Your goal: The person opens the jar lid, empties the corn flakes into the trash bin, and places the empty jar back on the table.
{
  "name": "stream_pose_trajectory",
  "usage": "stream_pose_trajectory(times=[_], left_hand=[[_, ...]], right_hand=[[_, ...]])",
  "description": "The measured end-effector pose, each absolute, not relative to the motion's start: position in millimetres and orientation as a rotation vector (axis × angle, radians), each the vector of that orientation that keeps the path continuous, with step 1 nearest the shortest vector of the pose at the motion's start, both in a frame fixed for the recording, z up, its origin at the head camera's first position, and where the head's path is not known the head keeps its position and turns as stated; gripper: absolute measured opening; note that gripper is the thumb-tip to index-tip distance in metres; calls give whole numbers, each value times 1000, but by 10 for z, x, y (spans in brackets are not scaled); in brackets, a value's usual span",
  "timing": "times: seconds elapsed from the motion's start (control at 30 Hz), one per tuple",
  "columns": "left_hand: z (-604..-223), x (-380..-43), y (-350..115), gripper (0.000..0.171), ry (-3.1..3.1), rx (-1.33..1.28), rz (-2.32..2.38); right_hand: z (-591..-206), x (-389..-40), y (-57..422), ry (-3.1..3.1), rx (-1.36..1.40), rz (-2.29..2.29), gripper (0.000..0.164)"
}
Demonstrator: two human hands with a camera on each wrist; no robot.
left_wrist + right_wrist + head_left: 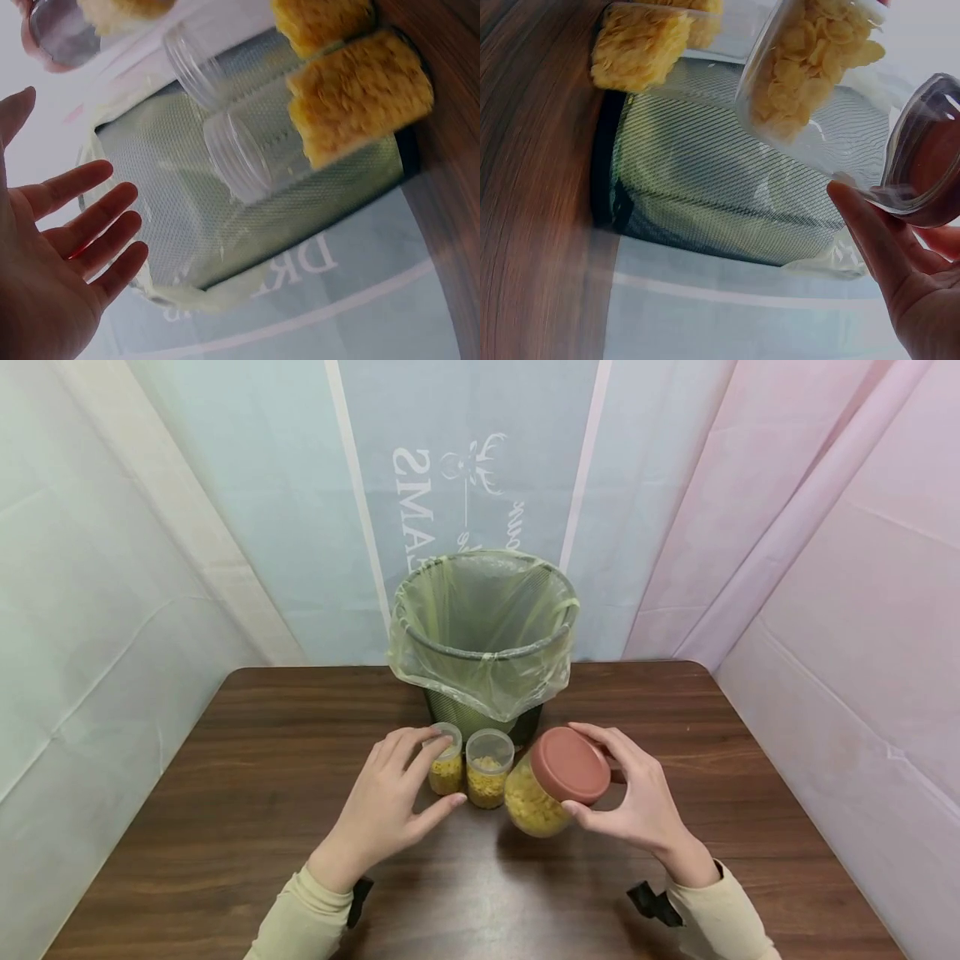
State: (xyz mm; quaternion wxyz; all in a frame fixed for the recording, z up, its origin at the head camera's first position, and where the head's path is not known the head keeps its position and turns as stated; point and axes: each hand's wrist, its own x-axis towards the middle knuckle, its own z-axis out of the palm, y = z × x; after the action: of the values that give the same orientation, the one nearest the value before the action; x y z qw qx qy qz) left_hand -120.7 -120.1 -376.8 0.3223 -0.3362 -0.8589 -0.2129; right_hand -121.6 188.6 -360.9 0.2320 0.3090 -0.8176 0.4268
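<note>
Above the brown table [247, 793], a red-lidded jar [557, 779] tilts between right-hand fingers [619, 745].

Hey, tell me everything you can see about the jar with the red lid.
The jar is clear, glass or plastic by its look, and closed with a smooth, dull-red lid. Yellow flakes fill part of it. It is tilted, lid toward the right hand, which grips it around the lid end and holds it off the table. It hangs in front of the mesh bin, just right of a smaller jar; whether those two touch is unclear.
</note>
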Motion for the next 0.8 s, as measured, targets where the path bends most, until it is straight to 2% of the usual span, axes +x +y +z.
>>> stream_pose_trajectory(times=[0.23,0.53,0.8], left_hand=[[-3773,-1188,-1071,67,-2219,-950,-623],[-3765,-1207,-992,74,-2225,-990,-659],[-3725,-1239,-937,80,-2240,-1008,-693]], right_hand=[[-3383,-1112,1752,-2214,884,1327,74],[-3593,-1274,1778,-2105,921,1555,80],[-3621,-1338,1707,-2022,928,1688,78]])
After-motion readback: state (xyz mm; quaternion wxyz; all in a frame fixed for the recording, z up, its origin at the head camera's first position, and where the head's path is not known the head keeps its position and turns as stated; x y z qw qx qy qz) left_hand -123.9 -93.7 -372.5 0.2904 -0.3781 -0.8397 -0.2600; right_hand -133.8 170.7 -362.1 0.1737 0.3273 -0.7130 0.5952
